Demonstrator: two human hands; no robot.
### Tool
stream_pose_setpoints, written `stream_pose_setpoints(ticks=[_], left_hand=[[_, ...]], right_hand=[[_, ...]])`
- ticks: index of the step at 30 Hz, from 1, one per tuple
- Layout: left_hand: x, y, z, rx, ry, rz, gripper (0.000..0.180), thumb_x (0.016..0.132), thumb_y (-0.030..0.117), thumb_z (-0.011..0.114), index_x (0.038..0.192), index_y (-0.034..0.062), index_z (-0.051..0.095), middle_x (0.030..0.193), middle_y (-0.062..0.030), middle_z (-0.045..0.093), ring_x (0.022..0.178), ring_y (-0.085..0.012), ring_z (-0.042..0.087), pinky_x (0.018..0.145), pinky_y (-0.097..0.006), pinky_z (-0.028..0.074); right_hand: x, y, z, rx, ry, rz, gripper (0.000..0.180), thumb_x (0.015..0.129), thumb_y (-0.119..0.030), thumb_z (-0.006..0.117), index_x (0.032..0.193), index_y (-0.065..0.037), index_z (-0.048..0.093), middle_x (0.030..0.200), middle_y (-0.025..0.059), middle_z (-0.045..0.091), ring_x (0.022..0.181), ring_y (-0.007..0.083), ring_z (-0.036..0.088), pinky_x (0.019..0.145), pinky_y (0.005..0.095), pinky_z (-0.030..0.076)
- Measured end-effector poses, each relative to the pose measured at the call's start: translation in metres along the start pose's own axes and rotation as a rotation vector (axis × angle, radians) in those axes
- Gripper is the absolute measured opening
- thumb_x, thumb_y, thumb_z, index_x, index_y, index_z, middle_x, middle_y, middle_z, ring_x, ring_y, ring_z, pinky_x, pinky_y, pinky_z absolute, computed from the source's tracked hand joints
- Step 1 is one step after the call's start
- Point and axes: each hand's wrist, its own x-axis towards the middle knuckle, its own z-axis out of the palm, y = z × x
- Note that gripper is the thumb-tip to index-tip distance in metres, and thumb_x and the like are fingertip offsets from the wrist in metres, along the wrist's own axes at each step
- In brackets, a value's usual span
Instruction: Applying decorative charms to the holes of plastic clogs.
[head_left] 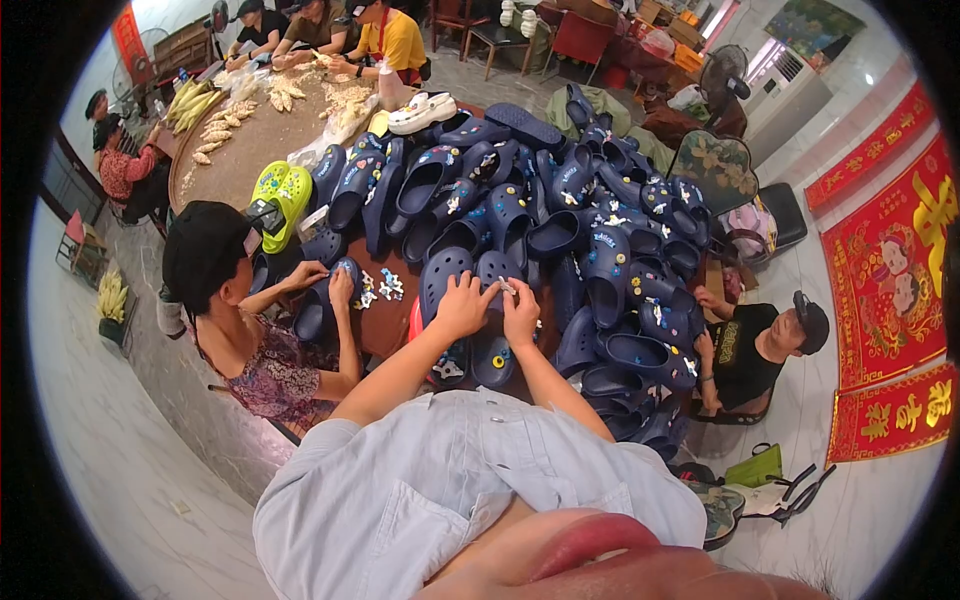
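Note:
Two navy foam clogs with holes lie in front of me, a left clog [442, 272] and a right clog [496, 266]. My left hand [463, 306] is bent over their near ends, its fingers against the clogs and one finger stretched to the right. My right hand [520, 314] pinches a small pale shoe charm [508, 288] at the top of the right clog, touching that finger. Just below my hands sits a navy clog with a yellow charm [493, 360]. White and blue charms [390, 285] lie on the table to the left.
A big heap of navy clogs [610, 260] spreads ahead and right. Lime-green clogs [281, 200] and white clogs [421, 112] stand among them. One person [250, 330] handles a clog at my left; another [760, 350] sits right. People work beyond the round table [225, 170].

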Motion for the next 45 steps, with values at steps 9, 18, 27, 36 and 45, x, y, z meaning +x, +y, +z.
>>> stream_pose_setpoints(ticks=[9,18,27,36,45], left_hand=[[-0.002,0.001,-0.001,-0.04,-0.024,0.004,0.072,0.071,0.031,0.074,0.137,0.0187,0.047,0.117,-0.0194,0.057,0.119,-0.0401,0.048,0.095,-0.055,0.037],[0.0,0.002,-0.002,-0.04,-0.021,0.001,0.074,0.07,0.032,0.075,0.138,0.0193,0.047,0.115,-0.0181,0.058,0.12,-0.039,0.047,0.094,-0.055,0.037],[0.004,-0.005,0.0,-0.034,-0.061,0.015,0.076,0.071,0.045,0.074,0.139,0.023,0.048,0.117,-0.0187,0.057,0.122,-0.0389,0.045,0.092,-0.052,0.038],[0.0,-0.03,-0.025,-0.23,-0.245,-0.085,0.091,0.06,0.067,0.074,0.138,0.029,0.049,0.142,-0.0268,0.037,0.137,-0.05,0.023,0.103,-0.07,0.023],[-0.006,-0.031,-0.015,-0.295,-0.244,-0.13,0.087,0.062,0.064,0.076,0.138,0.0283,0.051,0.146,-0.0261,0.032,0.138,-0.0482,0.022,0.104,-0.064,0.026]], right_hand=[[-0.004,0.001,-0.003,0.006,0.027,-0.029,0.014,0.084,-0.005,0.064,0.098,-0.001,0.066,0.096,0.0119,0.067,0.087,0.0255,0.065,0.078,0.0338,0.05],[-0.001,-0.002,-0.007,0.107,0.064,0.1,0.017,0.082,-0.002,0.065,0.099,-0.002,0.067,0.094,0.0095,0.062,0.078,0.02,0.06,0.073,0.0303,0.048],[0.005,0.029,0.0,0.343,0.066,0.274,0.016,0.083,-0.002,0.067,0.099,0.0,0.067,0.089,0.004,0.065,0.078,0.012,0.058,0.072,0.0262,0.046],[-0.003,0.056,-0.011,0.337,0.149,0.465,0.017,0.085,0.003,0.062,0.101,-0.001,0.064,0.081,-0.0004,0.061,0.069,0.0071,0.055,0.06,0.0209,0.043],[-0.004,0.045,-0.002,0.163,0.174,0.38,0.018,0.084,0.001,0.064,0.101,-0.002,0.064,0.094,0.0077,0.062,0.084,0.0189,0.061,0.077,0.03,0.048]])
